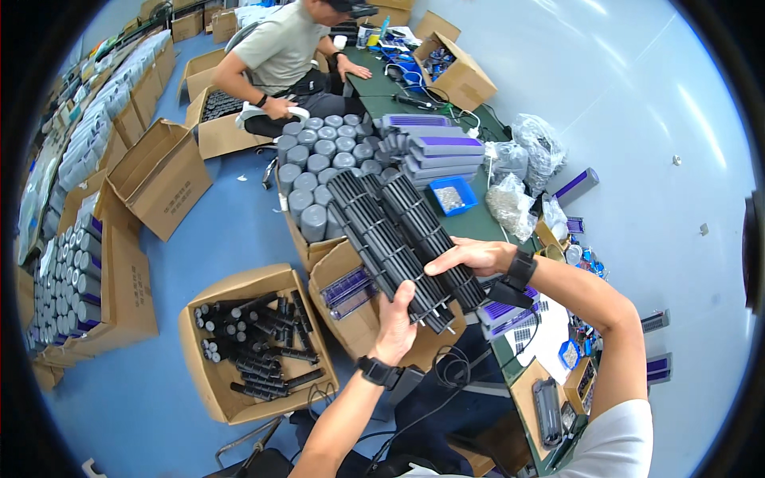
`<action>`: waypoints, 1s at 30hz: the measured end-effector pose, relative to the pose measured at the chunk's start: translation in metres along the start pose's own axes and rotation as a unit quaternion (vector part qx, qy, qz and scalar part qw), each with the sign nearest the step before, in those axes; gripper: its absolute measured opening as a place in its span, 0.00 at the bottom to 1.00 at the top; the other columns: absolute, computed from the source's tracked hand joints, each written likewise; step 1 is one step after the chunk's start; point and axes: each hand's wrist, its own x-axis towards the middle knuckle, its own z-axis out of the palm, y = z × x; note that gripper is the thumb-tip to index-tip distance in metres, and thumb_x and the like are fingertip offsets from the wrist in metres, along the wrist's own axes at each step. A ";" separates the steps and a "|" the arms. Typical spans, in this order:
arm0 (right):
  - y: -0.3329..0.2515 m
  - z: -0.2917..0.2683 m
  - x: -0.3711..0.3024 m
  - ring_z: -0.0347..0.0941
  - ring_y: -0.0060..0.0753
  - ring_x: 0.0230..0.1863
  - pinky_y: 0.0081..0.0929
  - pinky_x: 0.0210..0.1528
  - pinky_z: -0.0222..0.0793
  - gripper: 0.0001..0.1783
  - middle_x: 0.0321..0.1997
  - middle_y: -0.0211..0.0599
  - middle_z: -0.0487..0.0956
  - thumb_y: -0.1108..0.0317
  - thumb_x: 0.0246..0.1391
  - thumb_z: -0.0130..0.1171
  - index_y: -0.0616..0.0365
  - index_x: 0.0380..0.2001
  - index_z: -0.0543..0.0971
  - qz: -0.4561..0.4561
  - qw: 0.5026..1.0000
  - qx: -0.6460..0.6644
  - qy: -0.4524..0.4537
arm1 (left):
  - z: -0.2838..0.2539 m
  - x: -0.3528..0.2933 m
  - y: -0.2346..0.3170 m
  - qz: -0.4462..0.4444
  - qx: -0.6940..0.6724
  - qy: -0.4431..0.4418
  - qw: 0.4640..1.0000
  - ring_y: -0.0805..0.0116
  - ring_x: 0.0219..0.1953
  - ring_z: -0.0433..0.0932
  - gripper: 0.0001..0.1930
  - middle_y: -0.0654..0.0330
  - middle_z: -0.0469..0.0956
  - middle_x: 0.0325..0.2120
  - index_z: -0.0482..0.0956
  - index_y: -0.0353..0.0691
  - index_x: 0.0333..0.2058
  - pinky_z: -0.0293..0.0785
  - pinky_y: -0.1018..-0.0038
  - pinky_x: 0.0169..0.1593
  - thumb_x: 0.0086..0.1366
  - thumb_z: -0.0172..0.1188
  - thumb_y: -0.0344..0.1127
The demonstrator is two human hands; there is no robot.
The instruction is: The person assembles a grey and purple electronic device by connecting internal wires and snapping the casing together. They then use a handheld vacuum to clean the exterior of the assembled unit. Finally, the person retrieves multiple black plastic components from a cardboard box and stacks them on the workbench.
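Note:
A bundle of long black slotted cylinders, ringed at intervals, is held up in front of me, tilted away to the upper left. My left hand is closed round the near end of the left cylinder, its thumb on top. My right hand grips the right-hand black cylinder from its right side, with the thumb pressed across the top. The cylinders lie side by side, with part of another showing between them. The undersides and the fingers below are hidden. Thin metal pins stick out at the near ends.
Below left stands a carton of black tubes. Beyond the cylinders, another carton holds upright grey canisters. Grey-purple housings and a blue tray occupy the green table. A co-worker sits at its far end.

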 end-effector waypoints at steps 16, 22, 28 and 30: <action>0.088 -0.283 -0.015 0.64 0.32 0.64 0.33 0.67 0.56 0.36 0.61 0.45 0.71 0.49 0.46 0.71 0.61 0.54 0.77 0.177 0.976 -0.074 -0.106 | 0.053 0.139 -0.265 -0.026 -0.058 0.174 0.983 0.66 0.55 0.72 0.37 0.62 0.71 0.53 0.63 0.41 0.58 0.74 0.61 0.56 0.57 0.68 0.55; 0.128 -0.324 0.007 0.61 0.41 0.65 0.33 0.65 0.60 0.45 0.67 0.49 0.64 0.50 0.43 0.73 0.66 0.59 0.69 0.156 0.969 -0.092 -0.168 | 0.043 0.148 -0.318 -0.041 -0.054 0.168 0.983 0.67 0.59 0.68 0.39 0.64 0.69 0.56 0.60 0.43 0.60 0.63 0.60 0.64 0.59 0.63 0.61; 0.152 -0.359 0.007 0.71 0.35 0.57 0.29 0.59 0.68 0.50 0.57 0.48 0.74 0.50 0.41 0.75 0.71 0.59 0.65 0.115 0.964 -0.234 0.051 | 0.052 0.180 -0.350 -0.094 -0.046 0.207 0.973 0.65 0.63 0.63 0.38 0.68 0.66 0.61 0.60 0.50 0.64 0.53 0.54 0.67 0.63 0.51 0.68; 0.137 -0.365 0.004 0.75 0.38 0.53 0.29 0.56 0.69 0.51 0.53 0.46 0.78 0.52 0.40 0.76 0.68 0.62 0.65 0.093 0.975 -0.200 -0.029 | 0.057 0.185 -0.352 -0.096 -0.048 0.230 0.967 0.66 0.60 0.65 0.36 0.69 0.69 0.58 0.63 0.51 0.62 0.54 0.55 0.65 0.63 0.54 0.66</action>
